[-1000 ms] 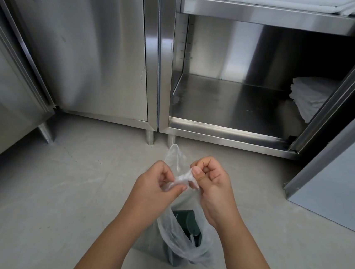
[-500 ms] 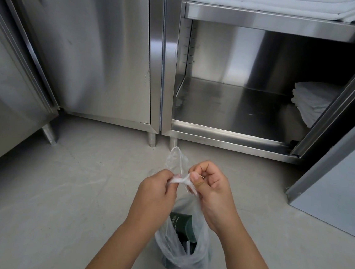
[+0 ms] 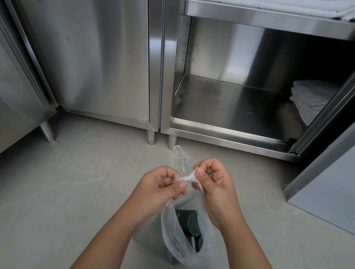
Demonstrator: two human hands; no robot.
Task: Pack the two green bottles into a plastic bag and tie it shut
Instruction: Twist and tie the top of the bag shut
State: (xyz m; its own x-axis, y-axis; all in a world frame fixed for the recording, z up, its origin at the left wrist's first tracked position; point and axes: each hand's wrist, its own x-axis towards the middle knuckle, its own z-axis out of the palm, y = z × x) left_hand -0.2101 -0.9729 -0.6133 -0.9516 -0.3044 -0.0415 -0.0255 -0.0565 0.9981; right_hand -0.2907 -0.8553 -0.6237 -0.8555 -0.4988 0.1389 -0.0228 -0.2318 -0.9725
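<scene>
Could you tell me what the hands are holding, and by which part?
The left hand and right hand both pinch the plastic bag by its twisted top; the green bottles sit inside.

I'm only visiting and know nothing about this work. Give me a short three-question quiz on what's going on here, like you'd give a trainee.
1. True or false: the green bottles are already inside the plastic bag.
2. What do the left hand and the right hand both pinch? A. the bag's twisted top; B. a bottle cap; C. a length of rope.
3. Fill in: the stack of folded white cloths lies inside the open steel ___.

Key: 1 true; 2 A; 3 cabinet.
</scene>
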